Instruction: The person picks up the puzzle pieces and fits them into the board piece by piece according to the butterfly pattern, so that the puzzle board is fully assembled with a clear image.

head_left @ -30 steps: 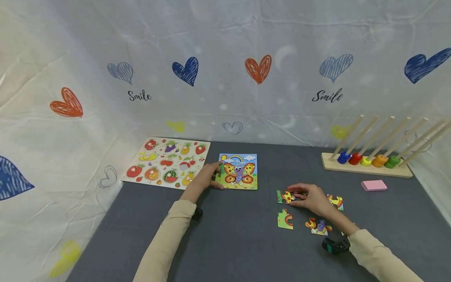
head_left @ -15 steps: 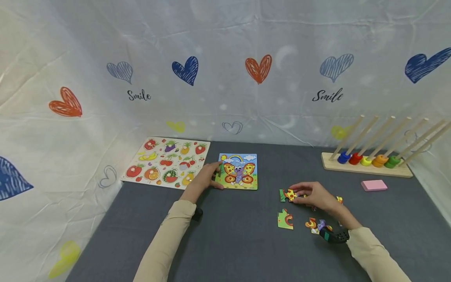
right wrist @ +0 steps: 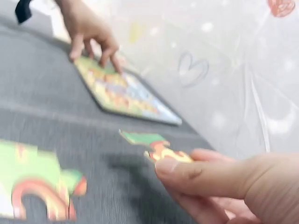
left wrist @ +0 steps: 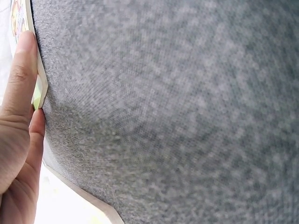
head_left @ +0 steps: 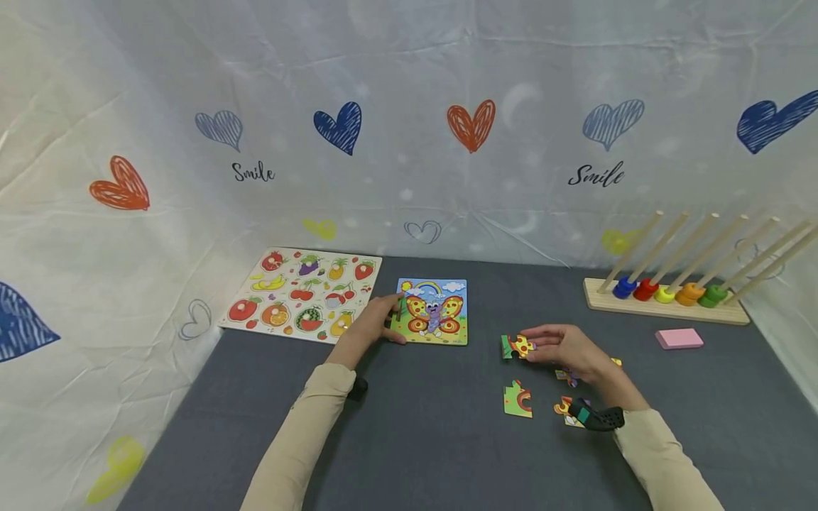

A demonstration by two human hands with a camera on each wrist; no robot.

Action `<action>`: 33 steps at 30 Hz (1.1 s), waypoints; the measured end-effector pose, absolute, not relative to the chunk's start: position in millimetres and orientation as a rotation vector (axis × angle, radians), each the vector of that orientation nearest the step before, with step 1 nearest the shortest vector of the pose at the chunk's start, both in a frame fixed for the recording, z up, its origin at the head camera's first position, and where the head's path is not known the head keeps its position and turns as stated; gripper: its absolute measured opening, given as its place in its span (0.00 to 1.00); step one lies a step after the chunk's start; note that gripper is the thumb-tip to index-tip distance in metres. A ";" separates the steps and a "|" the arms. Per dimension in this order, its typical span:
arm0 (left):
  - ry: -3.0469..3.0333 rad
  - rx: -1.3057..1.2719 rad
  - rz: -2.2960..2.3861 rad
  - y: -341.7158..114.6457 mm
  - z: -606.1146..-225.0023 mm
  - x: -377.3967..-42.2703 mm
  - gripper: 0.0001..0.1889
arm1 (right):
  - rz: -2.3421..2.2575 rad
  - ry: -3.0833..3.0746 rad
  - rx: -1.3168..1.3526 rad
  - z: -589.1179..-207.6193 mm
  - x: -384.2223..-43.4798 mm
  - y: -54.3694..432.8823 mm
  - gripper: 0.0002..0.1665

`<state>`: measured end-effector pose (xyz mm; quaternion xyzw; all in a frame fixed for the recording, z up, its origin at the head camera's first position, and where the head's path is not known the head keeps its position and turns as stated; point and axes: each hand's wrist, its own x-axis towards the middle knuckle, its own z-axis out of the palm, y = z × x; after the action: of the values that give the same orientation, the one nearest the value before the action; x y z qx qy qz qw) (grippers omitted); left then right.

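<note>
My right hand (head_left: pixel 565 351) pinches a green, red and yellow jigsaw piece (head_left: pixel 517 346) between thumb and fingers. In the right wrist view that piece is lifted, with a dark shadow on the cloth beneath it. My left hand (head_left: pixel 377 319) rests at the left side of a square butterfly puzzle board (head_left: pixel 441 312), its thumb by the lower left corner and its fingertips along the edge. A light green piece with a red arc (head_left: pixel 516 399) lies in front of my right hand. Other pieces (head_left: pixel 567 376) lie beneath that hand and wrist, partly hidden.
A fruit puzzle board (head_left: pixel 300 291) lies at the back left. To the right stands a wooden peg stacker (head_left: pixel 664 305) with coloured rings, and before it a pink block (head_left: pixel 679 338). A printed cloth backdrop (head_left: pixel 409 128) rises behind the dark table (head_left: pixel 434 426).
The right hand and the pinched piece have risen from among the other pieces and shifted slightly left. My left hand stays at the butterfly board.
</note>
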<state>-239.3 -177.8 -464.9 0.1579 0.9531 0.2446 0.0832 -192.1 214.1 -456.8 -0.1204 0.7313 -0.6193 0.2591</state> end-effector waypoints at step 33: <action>2.841 0.492 0.791 -179.6 -463.2 -237.3 0.52 | -1.856 2.026 -0.328 -468.7 -242.2 63.4 0.27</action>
<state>-237.3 -179.6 -463.2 0.1640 0.9475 0.2638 0.0760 -242.2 63.4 -468.7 -0.1166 0.7194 -0.6590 0.1861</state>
